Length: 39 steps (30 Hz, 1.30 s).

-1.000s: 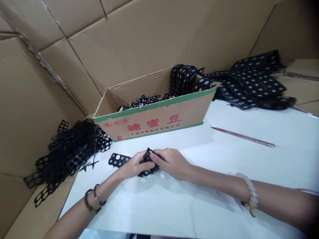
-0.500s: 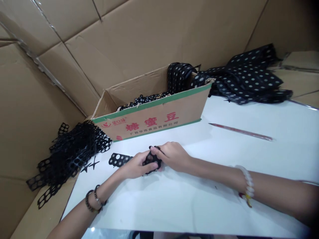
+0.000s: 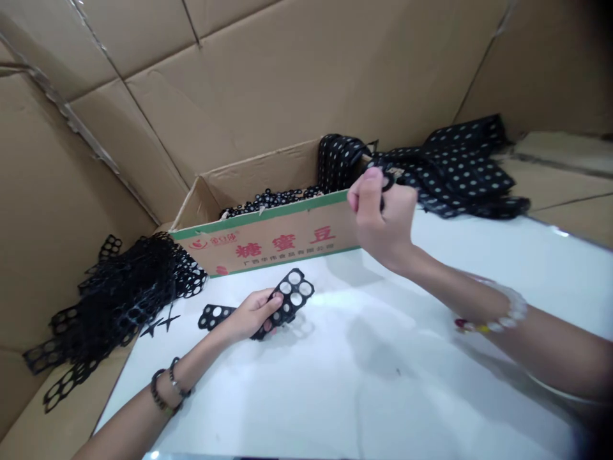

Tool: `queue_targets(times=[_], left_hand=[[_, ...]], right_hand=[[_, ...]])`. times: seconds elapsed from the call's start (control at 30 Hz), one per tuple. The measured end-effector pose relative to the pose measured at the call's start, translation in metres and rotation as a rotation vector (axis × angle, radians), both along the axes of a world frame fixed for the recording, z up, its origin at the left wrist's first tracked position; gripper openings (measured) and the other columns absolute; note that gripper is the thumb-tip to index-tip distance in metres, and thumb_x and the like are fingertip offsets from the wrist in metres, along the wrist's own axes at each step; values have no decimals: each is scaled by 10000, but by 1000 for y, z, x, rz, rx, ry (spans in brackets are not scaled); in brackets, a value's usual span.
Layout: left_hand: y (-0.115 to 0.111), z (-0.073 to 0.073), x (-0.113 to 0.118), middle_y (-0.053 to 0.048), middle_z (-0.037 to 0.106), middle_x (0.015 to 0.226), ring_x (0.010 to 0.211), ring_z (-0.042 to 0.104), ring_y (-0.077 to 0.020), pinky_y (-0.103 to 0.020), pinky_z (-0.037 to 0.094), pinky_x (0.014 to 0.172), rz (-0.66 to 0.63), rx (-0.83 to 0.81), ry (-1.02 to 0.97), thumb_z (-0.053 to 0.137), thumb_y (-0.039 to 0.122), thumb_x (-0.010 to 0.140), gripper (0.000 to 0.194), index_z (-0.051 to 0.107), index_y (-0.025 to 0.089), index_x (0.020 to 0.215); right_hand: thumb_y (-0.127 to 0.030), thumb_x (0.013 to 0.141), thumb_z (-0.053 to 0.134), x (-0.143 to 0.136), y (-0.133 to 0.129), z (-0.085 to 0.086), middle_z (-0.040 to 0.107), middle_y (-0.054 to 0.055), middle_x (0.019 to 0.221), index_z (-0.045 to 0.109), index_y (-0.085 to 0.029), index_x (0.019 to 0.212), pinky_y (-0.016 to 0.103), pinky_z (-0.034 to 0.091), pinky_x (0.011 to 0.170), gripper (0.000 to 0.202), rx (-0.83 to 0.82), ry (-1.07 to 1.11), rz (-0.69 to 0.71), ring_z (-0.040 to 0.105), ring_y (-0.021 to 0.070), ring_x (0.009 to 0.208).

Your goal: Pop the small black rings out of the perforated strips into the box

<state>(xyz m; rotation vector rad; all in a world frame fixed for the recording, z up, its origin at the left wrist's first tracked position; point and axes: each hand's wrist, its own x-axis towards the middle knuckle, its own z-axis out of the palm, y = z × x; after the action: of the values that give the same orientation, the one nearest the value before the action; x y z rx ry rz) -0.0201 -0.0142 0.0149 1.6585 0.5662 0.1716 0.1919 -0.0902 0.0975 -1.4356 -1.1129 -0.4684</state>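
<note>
R hand (image 3: 383,214) is hovering closed over the box (image 3: 287,239) rim, pinching small black rings (image 3: 387,182). L hand (image 3: 251,314) is gripping the punched strip (image 3: 291,300) low on the table (image 3: 431,383), long axis running up-right toward the R hand; L is nearer.

A white table top (image 3: 431,358) fills the near and right part of the scene, glossy enough to catch soft reflections of overhead light. Large sheets of brown corrugated cardboard (image 3: 268,70) stand behind it as a far wall, creased and seamed, and more cardboard (image 3: 43,191) closes off the left side, sloping down beside the table's left edge. At the far right, flat cardboard pieces (image 3: 560,172) lie level with the table.
</note>
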Motion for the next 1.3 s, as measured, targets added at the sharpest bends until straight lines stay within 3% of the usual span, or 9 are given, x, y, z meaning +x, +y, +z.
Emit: queue_targets(times=[0.17,0.3,0.4,0.57,0.67,0.8,1.0,1.13,1.3], left_hand=[[-2,1,0,30,507,550,393,474,-59,-150,302,359,29,-42,-14,476,539,745,403,426,142,701],[-2,1,-1,26,510,557,411,489,-66,-153,318,375,3,-32,-1,471,536,750,402,441,137,713],[-3,1,-1,26,506,559,420,489,-67,-157,321,383,-4,-33,-14,463,533,757,399,442,138,709],[-2,3,1,18,519,579,432,477,-67,-169,337,412,7,-36,-50,461,521,767,390,459,134,721],[-2,3,1,12,523,606,478,490,-80,-184,370,453,32,-24,-72,481,526,752,400,496,127,774],[-3,2,2,2,510,666,554,488,-88,-192,401,503,20,-27,-86,476,508,763,387,506,127,824],[-5,6,1,-22,535,753,638,502,-109,-231,430,602,-50,-118,-183,467,399,805,295,515,126,905],[-4,8,-2,-44,558,871,819,506,-153,-264,401,774,-104,15,-181,537,282,764,219,530,132,923],[-7,7,-3,-45,555,836,738,515,-133,-249,414,693,-132,96,-86,472,338,810,237,492,136,933]], right_hand=[[-398,904,189,14,33,48,497,27,552,495,-147,561,256,345,585,524,-297,-250,21,486,114,546],[-466,681,599,36,86,51,573,56,754,596,-147,800,296,376,641,340,-794,-267,28,529,189,720],[-443,566,699,34,92,49,542,101,989,527,-145,1055,319,379,693,598,-818,-253,62,494,240,892],[-359,852,344,-29,30,17,533,116,954,531,-108,946,331,302,745,327,-343,-474,7,466,213,892],[-374,865,282,-61,-3,-26,543,51,632,527,-143,655,287,260,621,398,-572,-629,243,468,145,616],[-461,873,226,-72,-14,-69,575,42,641,539,-159,716,256,159,506,463,-905,-454,285,463,130,536],[-495,884,124,-74,-14,-77,580,10,656,525,-198,799,236,176,497,506,-1010,-160,415,490,132,569],[-489,886,135,-78,-18,-79,580,2,664,529,-203,785,227,195,508,498,-998,-73,448,484,124,584],[-459,889,162,-71,-14,-81,580,0,637,561,-205,732,226,191,507,498,-1006,-111,448,464,115,564]])
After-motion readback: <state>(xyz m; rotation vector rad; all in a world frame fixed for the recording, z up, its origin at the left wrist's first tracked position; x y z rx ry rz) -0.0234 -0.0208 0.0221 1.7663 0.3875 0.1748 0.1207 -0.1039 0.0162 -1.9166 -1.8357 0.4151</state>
